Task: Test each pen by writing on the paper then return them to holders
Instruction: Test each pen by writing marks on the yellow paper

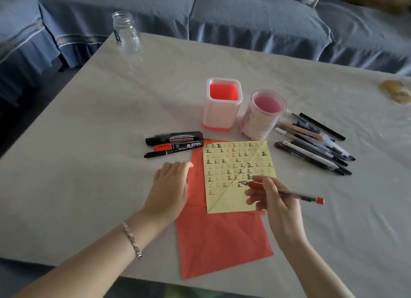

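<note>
Our right hand (274, 199) clamps red-capped pen (289, 192), tip on yellow paper (239, 175). Our left hand (170, 184) lies flat, fingers loose, pinning orange sheet (222, 242) under yellow one. Just beyond left hand: three markers (174, 143). Beyond right hand: loose pen pile (315, 145). Further, between them: square holder (222, 104), round holder (262, 115). Far left: glass jar (126, 31).

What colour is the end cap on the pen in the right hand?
Red, clearest in the head view.

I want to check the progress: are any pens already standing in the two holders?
No. The square holder and the round holder both look empty, while the pens lie on the table.
</note>
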Demonstrator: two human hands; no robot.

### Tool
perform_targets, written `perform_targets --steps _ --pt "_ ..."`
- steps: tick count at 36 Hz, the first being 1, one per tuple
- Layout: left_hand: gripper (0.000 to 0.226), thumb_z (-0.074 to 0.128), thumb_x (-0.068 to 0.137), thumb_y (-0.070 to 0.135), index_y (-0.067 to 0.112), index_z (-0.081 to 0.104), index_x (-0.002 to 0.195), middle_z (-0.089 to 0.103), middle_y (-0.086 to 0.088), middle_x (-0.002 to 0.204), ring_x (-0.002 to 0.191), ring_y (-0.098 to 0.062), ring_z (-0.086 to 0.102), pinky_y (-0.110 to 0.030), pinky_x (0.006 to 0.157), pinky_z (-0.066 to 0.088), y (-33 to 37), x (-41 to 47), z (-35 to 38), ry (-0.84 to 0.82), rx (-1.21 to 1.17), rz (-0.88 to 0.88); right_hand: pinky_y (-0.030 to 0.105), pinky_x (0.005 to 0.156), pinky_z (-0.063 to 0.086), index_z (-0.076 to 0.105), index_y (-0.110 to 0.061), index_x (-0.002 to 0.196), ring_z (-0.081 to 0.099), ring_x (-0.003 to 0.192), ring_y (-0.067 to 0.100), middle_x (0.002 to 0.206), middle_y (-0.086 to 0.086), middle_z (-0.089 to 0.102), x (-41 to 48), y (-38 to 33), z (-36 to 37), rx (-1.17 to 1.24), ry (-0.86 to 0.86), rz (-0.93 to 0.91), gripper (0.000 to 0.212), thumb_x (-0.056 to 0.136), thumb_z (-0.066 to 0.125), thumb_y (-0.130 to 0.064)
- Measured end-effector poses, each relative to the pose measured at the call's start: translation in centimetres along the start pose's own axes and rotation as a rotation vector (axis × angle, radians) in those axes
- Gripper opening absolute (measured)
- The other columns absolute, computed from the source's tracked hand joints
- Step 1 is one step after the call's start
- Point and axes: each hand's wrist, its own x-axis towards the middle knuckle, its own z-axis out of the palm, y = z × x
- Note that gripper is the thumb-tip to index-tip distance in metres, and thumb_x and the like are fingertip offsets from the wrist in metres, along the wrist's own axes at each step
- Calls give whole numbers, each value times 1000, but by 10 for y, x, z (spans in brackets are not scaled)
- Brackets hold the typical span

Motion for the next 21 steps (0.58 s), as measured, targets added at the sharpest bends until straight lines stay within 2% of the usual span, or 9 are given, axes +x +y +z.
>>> perform_targets --steps 3,6,10,14,18,21 --pt "32 49 85 -4 5 53 115 55 -7 100 94 -23 49 -39 88 40 -4 0 10 40 19 28 19 49 48 64 -4 88 64 62 17 70 8 69 -1 9 -2 -2 -28 27 27 96 40 -11" --pt "31 38 90 20 13 43 120 52 -7 115 110 -20 41 -33 99 26 0 -5 13 61 -19 77 21 52 50 65 -6 87 66 64 19 72 9 70 1 11 -3 0 -15 25 26 96 41 -10" --pt "46 40 89 43 19 42 129 49 0 131 128 -19 37 -38 109 16 2 -10 15 -67 27 251 21 53 50 66 -9 81 66 64 18 70 6 70 8 12 3 -13 10 0 25 94 45 -10" --pt "56 36 87 59 26 44 132 44 -1 141 135 -23 33 -43 110 11 2 -11 22 -143 114 253 19 49 46 63 -6 71 57 51 9 54 1 62 14 17 13 -99 67 -85 19 87 60 -17" --pt "58 33 86 63 30 46 131 41 0 144 137 -23 30 -46 110 9 1 -11 25 -153 134 232 18 42 39 53 -7 57 46 37 6 40 -3 52 23 25 25 -169 168 -133 32 78 71 -23" --pt "57 34 84 63 30 48 128 43 -1 143 136 -24 31 -46 109 10 2 -10 26 -137 144 233 20 42 37 45 -5 51 43 34 8 38 7 49 27 34 33 -235 217 -185 43 80 70 -25"
